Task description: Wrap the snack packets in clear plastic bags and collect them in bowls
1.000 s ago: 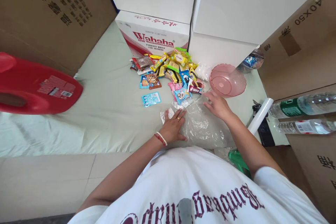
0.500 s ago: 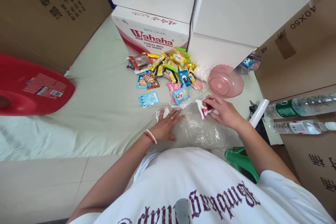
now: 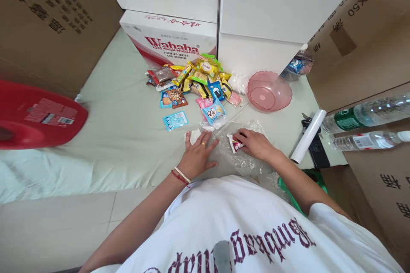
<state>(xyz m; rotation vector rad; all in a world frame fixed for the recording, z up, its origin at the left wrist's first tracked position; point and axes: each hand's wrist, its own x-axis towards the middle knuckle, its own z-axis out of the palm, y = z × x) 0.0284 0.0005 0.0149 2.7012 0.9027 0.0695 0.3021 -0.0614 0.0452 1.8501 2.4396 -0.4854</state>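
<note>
My left hand (image 3: 197, 154) lies flat with fingers spread, pressing on the near left edge of a clear plastic sheet or bag (image 3: 245, 160). In my right hand (image 3: 254, 143) is a small dark-red and white snack packet (image 3: 235, 143), held low over the plastic. Beyond my hands sits a heap of wrapped snacks, with a light-blue packet (image 3: 214, 111) at its near side and a yellow-green one (image 3: 206, 67) on top. Apart from the heap, a flat pale-blue packet (image 3: 175, 120) rests to the left.
Right of the heap stands a pink translucent bowl (image 3: 269, 92). A white roll (image 3: 308, 136), keys and a dark flat object lie farther right, beside two plastic bottles (image 3: 368, 140). A Wahaha carton (image 3: 173, 42) borders the back; a red jug (image 3: 41, 115) lies left.
My right hand took the dark-red packet from the heap's near edge and brought it toward me, down onto the plastic. My left hand stays flat on the plastic's edge. The view shifted slightly.
</note>
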